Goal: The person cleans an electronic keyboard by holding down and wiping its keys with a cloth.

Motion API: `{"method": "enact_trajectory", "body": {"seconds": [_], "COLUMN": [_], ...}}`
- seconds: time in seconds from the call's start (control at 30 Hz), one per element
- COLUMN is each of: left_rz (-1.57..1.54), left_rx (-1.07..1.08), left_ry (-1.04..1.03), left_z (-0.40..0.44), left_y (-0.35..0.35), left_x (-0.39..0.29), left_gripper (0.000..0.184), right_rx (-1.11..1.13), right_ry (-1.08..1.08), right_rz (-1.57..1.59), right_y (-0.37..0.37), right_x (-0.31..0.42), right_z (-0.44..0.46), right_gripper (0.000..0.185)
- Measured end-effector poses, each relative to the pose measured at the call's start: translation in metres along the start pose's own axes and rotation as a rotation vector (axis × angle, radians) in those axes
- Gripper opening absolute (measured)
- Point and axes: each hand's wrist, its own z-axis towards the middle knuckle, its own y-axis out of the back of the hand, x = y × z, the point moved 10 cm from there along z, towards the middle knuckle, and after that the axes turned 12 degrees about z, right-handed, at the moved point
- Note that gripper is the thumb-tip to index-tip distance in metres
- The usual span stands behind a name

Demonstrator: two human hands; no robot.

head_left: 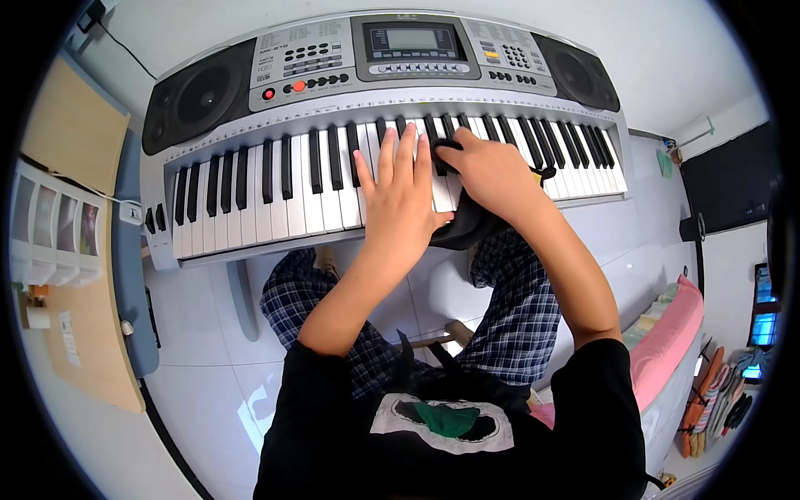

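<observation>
While the right hand (497,171) has its fingers curled in and clamped on a black cloth item (469,227), I have the left hand (400,192) open beside it, fingers spread and laid flat over the white and black keys (321,187) of the electronic keyboard (275,108). As for how far things have come, I can say that the cloth is in the right hand's grip and has not been put down apart from it; from this one view I can't judge how much handling is behind it or what remains. Nor can I make out whether any key is pressed down. The cloth's upper end is bunched at the right fingertips, over the keys; the rest runs beneath that hand and bulges out past the keyboard's front edge, above the checked trousers (517,308). A small yellow patch (537,176) and a dark loop show just beyond the outer side of the right hand. Relative to the left hand, the cloth lies on its thumb side, with the thumb reaching its edge and seemingly touching it, the other fingers free of it. I see both hands near the middle of the key row, close together, below the display (412,40).
</observation>
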Motion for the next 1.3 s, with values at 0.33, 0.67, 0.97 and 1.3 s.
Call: {"method": "enact_trajectory", "body": {"seconds": [0.33,0.67,0.97,1.3], "left_rz": [-0.012,-0.018,0.005,-0.022], "left_rx": [-0.013,-0.005,0.001,0.004], "left_ry": [0.019,0.01,0.01,0.019], "left_z": [-0.001,0.001,0.001,0.002], "left_y": [-0.001,-0.001,-0.002,-0.003], "left_x": [0.004,0.004,0.003,0.003], "left_gripper": [0.104,0.104,0.103,0.104], "right_rx": [-0.175,0.0,-0.122,-0.073], "right_ry": [-0.07,-0.17,-0.111,-0.06], "right_rz": [0.028,-0.005,0.035,0.071], "right_y": [-0.008,-0.005,-0.011,-0.007], "right_x": [-0.024,-0.002,-0.011,0.019], "right_z": [0.035,-0.011,0.007,-0.047], "right_gripper": [0.026,0.036,0.036,0.029]}}
